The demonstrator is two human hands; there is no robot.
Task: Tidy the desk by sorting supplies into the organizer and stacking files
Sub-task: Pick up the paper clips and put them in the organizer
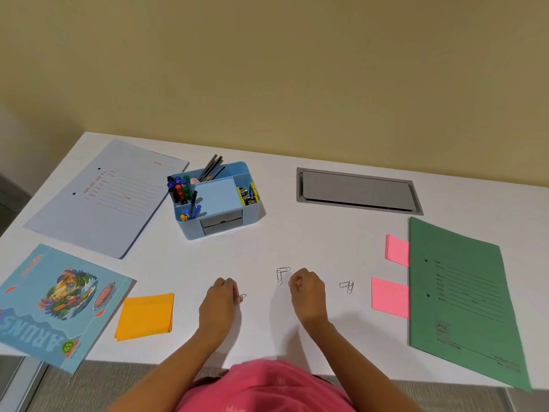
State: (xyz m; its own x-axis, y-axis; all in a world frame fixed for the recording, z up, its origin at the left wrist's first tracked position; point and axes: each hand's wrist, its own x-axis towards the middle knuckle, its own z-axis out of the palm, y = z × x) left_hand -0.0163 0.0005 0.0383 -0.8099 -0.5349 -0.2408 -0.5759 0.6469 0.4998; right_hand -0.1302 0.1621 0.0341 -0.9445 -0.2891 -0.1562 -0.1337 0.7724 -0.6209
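Head view, only one available.

Left hand [219, 301]: near the front edge of the bench [297, 233], fingers curled, grip pinching a single paper clip [243, 296] at the fingertips. Clip is low, at or just above the surface; can't tell which.

Right hand [307, 289]: beside the left, knuckles up, fingers curled into the palm. Can't tell if anything is inside that grip.

Loose clips: clip pair [282, 275] lies flat just left of the right hand, between both hands. Second clip pair [347, 286] lies right of the right hand, apart from it.

Organizer [251, 217]: blue, mid-bench behind the hands, well apart from them. Markers [178, 188] upright in the left compartments, pencils [212, 168] leaning at the back, blue note pad [217, 197] in the centre, binder clips [248, 194] in the right compartment, grey drawers [221, 223] in front.

Files: white file [101, 197] flat at back left, green file [463, 298] flat at right, well apart, not stacked. Printed notebook [56, 304] at front left, overhanging the bench edge.

Sticky notes: orange pad [145, 316] between the notebook and the left hand. Upper pink pad [397, 250] and lower pink pad [389, 297] both sit against the green file's left edge; can't tell if they run under it.

Grey cable hatch [358, 190] set into the bench at the back right.
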